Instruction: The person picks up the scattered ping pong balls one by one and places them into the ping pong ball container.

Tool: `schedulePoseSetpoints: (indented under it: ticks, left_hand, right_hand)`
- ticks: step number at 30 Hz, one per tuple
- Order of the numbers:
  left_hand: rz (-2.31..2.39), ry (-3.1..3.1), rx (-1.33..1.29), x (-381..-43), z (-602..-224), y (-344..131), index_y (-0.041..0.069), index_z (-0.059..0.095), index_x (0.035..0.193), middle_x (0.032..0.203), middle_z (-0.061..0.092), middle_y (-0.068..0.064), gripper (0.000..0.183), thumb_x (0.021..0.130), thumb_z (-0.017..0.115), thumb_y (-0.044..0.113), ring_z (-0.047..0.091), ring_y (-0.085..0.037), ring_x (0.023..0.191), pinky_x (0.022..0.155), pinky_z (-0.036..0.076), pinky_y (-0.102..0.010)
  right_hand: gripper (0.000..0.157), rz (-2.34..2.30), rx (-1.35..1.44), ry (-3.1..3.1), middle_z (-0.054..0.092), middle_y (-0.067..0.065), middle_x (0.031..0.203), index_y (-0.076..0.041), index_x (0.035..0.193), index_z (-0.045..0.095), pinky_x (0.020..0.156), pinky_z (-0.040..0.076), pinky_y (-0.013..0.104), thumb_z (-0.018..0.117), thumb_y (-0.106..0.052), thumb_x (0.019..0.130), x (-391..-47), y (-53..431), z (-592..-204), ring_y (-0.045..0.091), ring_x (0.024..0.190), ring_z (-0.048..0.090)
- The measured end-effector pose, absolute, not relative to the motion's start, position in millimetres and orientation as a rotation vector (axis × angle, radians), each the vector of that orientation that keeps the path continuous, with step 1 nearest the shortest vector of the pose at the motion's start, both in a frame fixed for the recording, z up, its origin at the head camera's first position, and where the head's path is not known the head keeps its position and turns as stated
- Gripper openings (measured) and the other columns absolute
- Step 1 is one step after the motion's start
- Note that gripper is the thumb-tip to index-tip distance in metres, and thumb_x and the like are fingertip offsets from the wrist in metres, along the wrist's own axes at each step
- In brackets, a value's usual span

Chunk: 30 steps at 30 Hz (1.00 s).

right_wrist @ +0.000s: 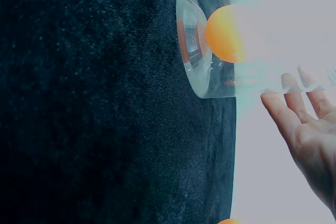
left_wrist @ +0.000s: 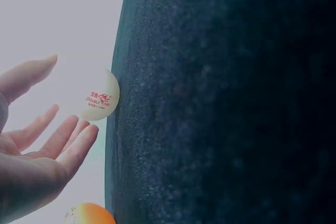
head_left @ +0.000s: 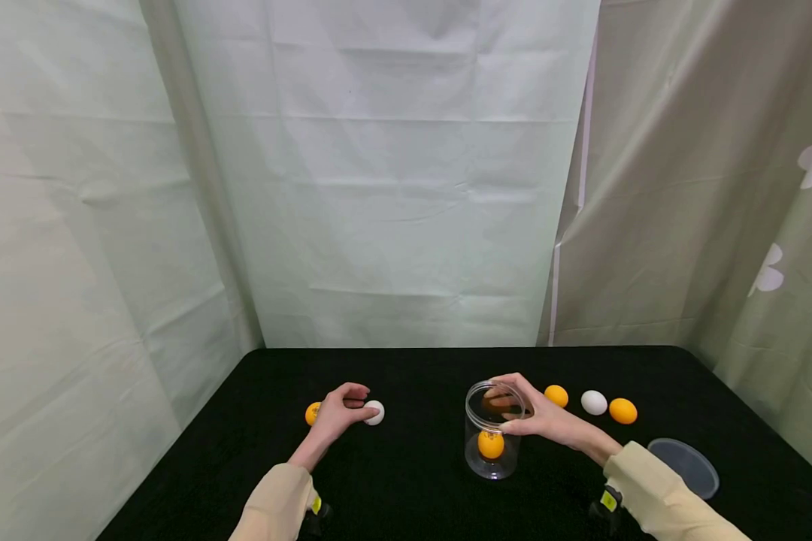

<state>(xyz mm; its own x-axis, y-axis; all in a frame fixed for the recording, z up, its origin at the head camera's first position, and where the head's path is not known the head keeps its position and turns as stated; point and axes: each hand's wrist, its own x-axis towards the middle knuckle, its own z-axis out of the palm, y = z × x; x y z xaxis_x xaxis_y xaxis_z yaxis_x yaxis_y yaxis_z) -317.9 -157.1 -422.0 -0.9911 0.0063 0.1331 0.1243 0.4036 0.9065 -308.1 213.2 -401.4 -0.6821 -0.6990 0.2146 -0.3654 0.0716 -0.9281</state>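
My left hand [head_left: 339, 412] reaches around a white ping-pong ball [head_left: 374, 412] on the black table. In the left wrist view, thumb and fingers [left_wrist: 79, 148] stand apart, with fingertips right at the printed ball [left_wrist: 102, 98]. Close to that wrist lies an orange ping-pong ball [head_left: 313, 412], partly hidden by the hand. With thumb and fingers spread around its upper rim, my right hand [head_left: 537, 412] grips a clear jar [head_left: 490, 469]. The jar stands upright without a lid, and one orange ping-pong ball [head_left: 491, 444] sits inside near the bottom.
Right of the jar lie an orange ball [head_left: 556, 396], a white ball [head_left: 594, 403] and another orange ball [head_left: 623, 411]. A grey round lid [head_left: 685, 467] rests beside the right sleeve. Pale curtains [head_left: 392, 188] hang behind the table.
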Motion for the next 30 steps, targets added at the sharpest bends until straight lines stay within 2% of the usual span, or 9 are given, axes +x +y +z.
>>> schedulePoseSetpoints:
  ticks: [6,14,24,30]
  left_hand:
    - [-1.644,-2.554,-0.112,-319.1,-422.8,-156.7,0.0,0.056,0.107,0.103,0.055,-0.012,0.04,0.075,0.074,0.014,0.054,-0.027,0.09,0.076,0.046,-0.04]
    - [-1.664,-2.561,-0.129,-318.3,-422.0,-157.0,-0.002,0.055,0.107,0.103,0.055,-0.015,0.04,0.074,0.074,0.012,0.054,-0.028,0.089,0.075,0.047,-0.039]
    - [-1.68,-2.579,-0.14,-318.0,-423.2,-157.6,-0.004,0.055,0.108,0.102,0.055,-0.016,0.042,0.074,0.074,0.013,0.054,-0.026,0.087,0.074,0.046,-0.039]
    - [-1.685,-2.585,-0.153,-319.1,-423.0,-158.2,-0.004,0.055,0.108,0.102,0.055,-0.016,0.041,0.075,0.073,0.013,0.054,-0.026,0.087,0.074,0.046,-0.039]
  right_hand:
    - [0.06,-1.653,-1.081,2.045,0.032,0.021,0.13,-0.01,0.134,0.024,0.092,0.032,0.054,0.057,-0.012,0.085,-308.1,213.2,-401.5,0.037,0.117,0.034]
    - [0.058,-1.648,-1.072,2.059,0.032,0.02,0.13,-0.01,0.134,0.024,0.092,0.034,0.049,0.055,-0.007,0.084,-308.5,213.8,-401.0,0.037,0.117,0.034]
    - [0.059,-1.655,-1.077,2.041,0.032,0.021,0.13,-0.01,0.134,0.024,0.092,0.033,0.051,0.055,-0.008,0.084,-307.9,213.3,-400.9,0.038,0.117,0.034]
    - [0.058,-1.646,-1.075,2.067,0.032,0.02,0.129,-0.01,0.134,0.025,0.092,0.034,0.048,0.055,-0.008,0.084,-307.1,213.3,-400.2,0.038,0.117,0.033]
